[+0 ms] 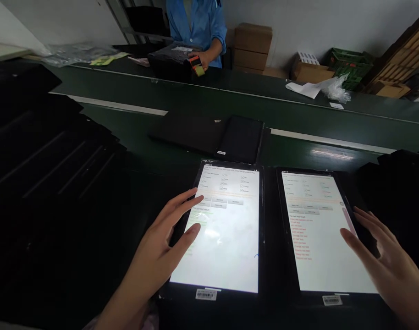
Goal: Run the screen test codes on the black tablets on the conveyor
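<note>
Two black-framed tablets lie side by side, screens lit with checklists and test results. My left hand [154,261] rests its spread fingers on the left edge and screen of the left tablet [226,256]. My right hand [384,268] has its fingers spread on or just above the right side of the right tablet [319,229], whose screen shows lines of red text. Neither hand grips anything. A barcode label [206,294] sits on the lower frame of the left tablet, and another [332,299] on the right one.
Dark tablets lie face down in a stack [47,137] at left. Two more [240,140] lie beyond on the green conveyor belt [209,94]. Across it, a person in a blue shirt [197,27] handles a black package [168,62]. Cardboard boxes [252,46] stand behind.
</note>
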A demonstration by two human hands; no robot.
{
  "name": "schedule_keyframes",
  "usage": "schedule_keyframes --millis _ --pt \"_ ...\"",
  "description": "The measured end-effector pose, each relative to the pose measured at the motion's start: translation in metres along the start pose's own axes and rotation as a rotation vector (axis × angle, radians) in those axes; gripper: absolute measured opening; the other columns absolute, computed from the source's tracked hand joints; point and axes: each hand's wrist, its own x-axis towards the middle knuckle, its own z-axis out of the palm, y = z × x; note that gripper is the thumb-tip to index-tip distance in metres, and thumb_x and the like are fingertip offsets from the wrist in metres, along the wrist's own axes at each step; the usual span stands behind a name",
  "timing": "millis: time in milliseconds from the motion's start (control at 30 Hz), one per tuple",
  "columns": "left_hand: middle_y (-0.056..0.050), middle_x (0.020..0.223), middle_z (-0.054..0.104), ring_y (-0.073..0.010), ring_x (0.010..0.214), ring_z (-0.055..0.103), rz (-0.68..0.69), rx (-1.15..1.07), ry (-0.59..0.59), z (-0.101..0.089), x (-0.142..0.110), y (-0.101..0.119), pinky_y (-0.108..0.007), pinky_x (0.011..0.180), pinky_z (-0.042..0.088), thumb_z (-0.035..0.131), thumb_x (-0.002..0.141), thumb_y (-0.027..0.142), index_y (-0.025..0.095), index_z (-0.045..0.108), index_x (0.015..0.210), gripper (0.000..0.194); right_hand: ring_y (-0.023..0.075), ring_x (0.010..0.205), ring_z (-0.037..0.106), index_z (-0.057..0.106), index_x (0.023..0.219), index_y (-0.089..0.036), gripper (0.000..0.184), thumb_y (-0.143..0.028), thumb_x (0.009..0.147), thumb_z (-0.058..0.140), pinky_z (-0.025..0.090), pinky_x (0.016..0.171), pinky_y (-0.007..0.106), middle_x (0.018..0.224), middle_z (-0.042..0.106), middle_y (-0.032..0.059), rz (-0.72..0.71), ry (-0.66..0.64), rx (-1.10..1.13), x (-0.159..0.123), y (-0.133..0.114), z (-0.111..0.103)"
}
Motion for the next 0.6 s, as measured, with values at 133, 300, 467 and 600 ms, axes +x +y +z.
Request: schedule_keyframes --millis 133,300,467,600 --pt "-0.002 0.169 0.059 -0.0402 0.159 0.051 0.029 -0.002 0.001 -0.002 -0.004 0.003 -0.059 0.127 0.049 0.07 0.099 0.066 0.043 0.076 0.14 0.048 0.0458 0.163 0.04 0.075 0.124 -0.035 0.092 -0.098 0.057 0.069 0.038 0.13 0.073 0.16 0.064 0.0095 0.056 -0.035 0.174 -0.01 -0.013 -0.002" --pt "-0.002 0.17 0.057 -0.0389 0.161 0.049 0.058 -0.047 -0.019 -0.004 -0.011 0.002 -0.056 0.13 0.045 0.071 0.098 0.068 0.043 0.074 0.143 0.051 0.0458 0.157 0.048 0.079 0.116 -0.034 0.086 -0.092 0.052 0.077 0.037 0.132 0.067 0.157 0.066 0.0069 0.101 -0.08 0.279 -0.021 -0.032 -0.007" --pt "-0.004 0.17 0.058 -0.0402 0.162 0.048 0.103 -0.018 -0.028 -0.008 -0.012 -0.007 -0.058 0.128 0.048 0.07 0.098 0.071 0.041 0.073 0.145 0.056 0.0458 0.122 0.075 0.072 0.141 -0.036 0.109 -0.083 0.044 0.088 0.071 0.089 0.053 0.139 0.077 0.0106 0.332 -0.199 0.464 -0.041 -0.038 -0.026" --pt "-0.003 0.167 0.061 -0.0403 0.16 0.05 0.117 -0.092 -0.036 -0.007 -0.012 -0.001 -0.062 0.128 0.046 0.073 0.097 0.067 0.042 0.075 0.143 0.052 0.0376 0.095 0.082 0.058 0.159 -0.036 0.114 -0.079 0.058 0.091 0.071 0.065 0.042 0.129 0.081 0.0112 0.261 -0.218 0.525 -0.045 -0.028 -0.027"
